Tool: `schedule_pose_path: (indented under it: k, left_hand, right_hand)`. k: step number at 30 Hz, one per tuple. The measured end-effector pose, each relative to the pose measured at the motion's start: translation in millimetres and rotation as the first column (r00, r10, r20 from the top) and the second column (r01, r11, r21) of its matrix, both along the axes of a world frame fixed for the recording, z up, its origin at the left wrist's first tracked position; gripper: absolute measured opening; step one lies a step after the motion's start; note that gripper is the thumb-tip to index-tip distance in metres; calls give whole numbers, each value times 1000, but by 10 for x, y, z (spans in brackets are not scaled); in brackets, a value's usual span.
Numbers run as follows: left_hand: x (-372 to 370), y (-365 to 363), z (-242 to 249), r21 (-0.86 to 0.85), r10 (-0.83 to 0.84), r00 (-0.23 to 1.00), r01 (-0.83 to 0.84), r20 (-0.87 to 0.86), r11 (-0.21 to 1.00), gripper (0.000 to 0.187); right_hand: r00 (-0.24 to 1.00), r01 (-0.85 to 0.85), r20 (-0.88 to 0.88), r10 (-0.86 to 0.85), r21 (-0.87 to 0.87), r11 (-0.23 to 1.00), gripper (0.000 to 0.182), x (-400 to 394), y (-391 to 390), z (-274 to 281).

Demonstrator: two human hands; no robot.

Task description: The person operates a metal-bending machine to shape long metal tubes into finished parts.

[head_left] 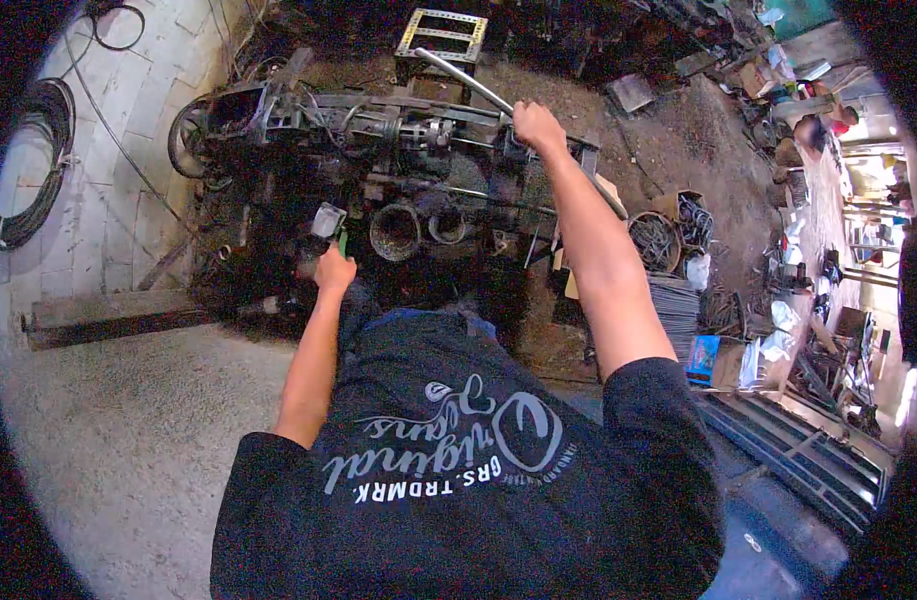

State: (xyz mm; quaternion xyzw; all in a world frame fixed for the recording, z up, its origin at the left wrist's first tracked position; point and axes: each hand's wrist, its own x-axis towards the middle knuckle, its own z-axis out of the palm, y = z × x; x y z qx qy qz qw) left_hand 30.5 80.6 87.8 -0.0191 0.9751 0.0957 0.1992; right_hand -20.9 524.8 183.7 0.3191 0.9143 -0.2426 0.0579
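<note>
My right hand (539, 128) is wrapped round the end of a long silvery metal rod (464, 76). The rod slants up and away to the left, over a dark, greasy machine (359, 122) with shafts and a wheel. Lower and to the left, my left hand (334, 270) is closed at a small green piece (343, 241), just below a pale square block (328, 219); what the fingers grip is partly hidden. Two round metal rings (395, 231) sit right of that hand, on the near side of the machine.
A yellow-edged metal stand (442, 35) is behind the machine. Coiled cable (39, 165) hangs on the left wall, above a beam (114, 315). On the right are a box of scrap (691, 218), stacked rods (659, 310), a metal frame (789, 455) and a person (807, 140) farther off.
</note>
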Motion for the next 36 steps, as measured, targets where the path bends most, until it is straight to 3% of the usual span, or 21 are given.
schedule_pose_path:
  k: [4,9,12,21,36]
  left_hand:
    - [31,22,23,-33,29,1000,-28,9,999,35]
    - [107,36,88,99,73,991,-62,-108,993,27]
    - [147,52,143,84,66,989,-55,-129,995,26]
    - [139,45,119,103,45,985,-28,-165,994,33]
    - [122,61,135,15,68,996,-68,-49,998,38]
  right_hand:
    - [1000,7,-5,-7,9,1000,54,36,-40,105]
    - [1000,14,-4,-13,37,999,55,61,-59,141]
    - [999,35,23,-36,23,999,54,30,-63,134]
    - [999,51,0,-51,55,997,53,38,-105,148]
    - [998,61,10,-62,43,997,54,65,-158,263]
